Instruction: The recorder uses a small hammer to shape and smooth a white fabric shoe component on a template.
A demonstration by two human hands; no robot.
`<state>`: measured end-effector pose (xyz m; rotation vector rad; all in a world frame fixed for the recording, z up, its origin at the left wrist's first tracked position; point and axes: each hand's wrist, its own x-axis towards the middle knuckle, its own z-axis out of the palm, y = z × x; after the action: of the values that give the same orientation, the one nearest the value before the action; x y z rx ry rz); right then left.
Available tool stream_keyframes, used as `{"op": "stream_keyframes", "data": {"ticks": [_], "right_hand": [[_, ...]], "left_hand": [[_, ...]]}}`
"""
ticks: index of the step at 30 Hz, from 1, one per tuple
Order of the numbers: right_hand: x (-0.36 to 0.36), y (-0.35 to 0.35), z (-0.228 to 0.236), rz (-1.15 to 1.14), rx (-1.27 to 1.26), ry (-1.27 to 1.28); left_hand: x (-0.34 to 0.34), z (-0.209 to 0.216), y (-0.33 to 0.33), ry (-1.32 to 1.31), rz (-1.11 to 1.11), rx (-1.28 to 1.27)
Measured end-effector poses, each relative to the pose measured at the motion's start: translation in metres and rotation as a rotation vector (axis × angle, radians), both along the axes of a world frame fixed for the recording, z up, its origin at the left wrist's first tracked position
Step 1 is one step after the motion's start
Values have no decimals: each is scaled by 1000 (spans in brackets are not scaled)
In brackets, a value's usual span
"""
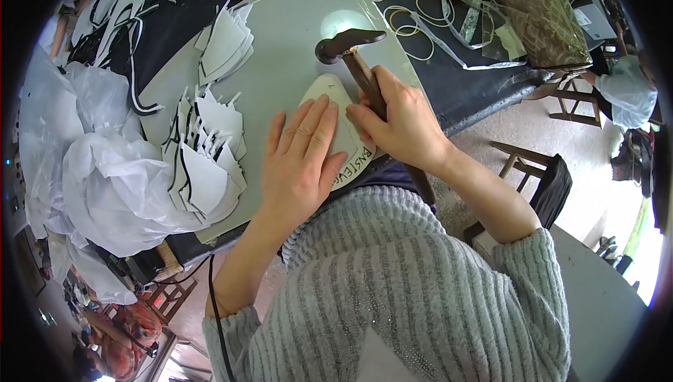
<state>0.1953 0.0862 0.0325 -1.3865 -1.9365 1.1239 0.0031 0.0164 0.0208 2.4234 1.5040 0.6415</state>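
A white sole-shaped piece (328,86) with dark lettering on it lies on the pale grey-green board (287,24), close in front of my body. My left hand (301,154) rests flat across it, fingers stretched out. Gripped by its wooden handle in my right hand (406,121) is a hammer (364,77), its dark head raised toward the far side of the sole piece. The right fingertips reach the piece's right edge; whether they press on it I cannot tell. To the left, two stacks of white cut pieces with dark edges (227,44) (203,171) lie on the board.
A bunched clear plastic bag (105,192) covers the table's left side. Loops of pale strip (413,24) and a plastic-wrapped patterned bundle (540,10) lie at the far right. Black-and-white strips (133,66) hang at the far left. Wooden stools (522,161) stand beyond; other people sit nearby.
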Motion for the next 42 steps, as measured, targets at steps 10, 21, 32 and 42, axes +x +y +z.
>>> {"op": "stream_keyframes", "data": {"ticks": [10, 21, 32, 42], "right_hand": [[-2, -3, -3, 4, 72, -83], [-1, -2, -7, 10, 118, -73], [18, 8, 25, 33, -265, 75], [33, -8, 61, 351, 306, -537]], "left_hand": [[-12, -3, 2, -39, -136, -65], [6, -1, -20, 218, -97, -34], [3, -5, -26, 41, -157, -17], [5, -6, -24, -50, -52, 59]]}}
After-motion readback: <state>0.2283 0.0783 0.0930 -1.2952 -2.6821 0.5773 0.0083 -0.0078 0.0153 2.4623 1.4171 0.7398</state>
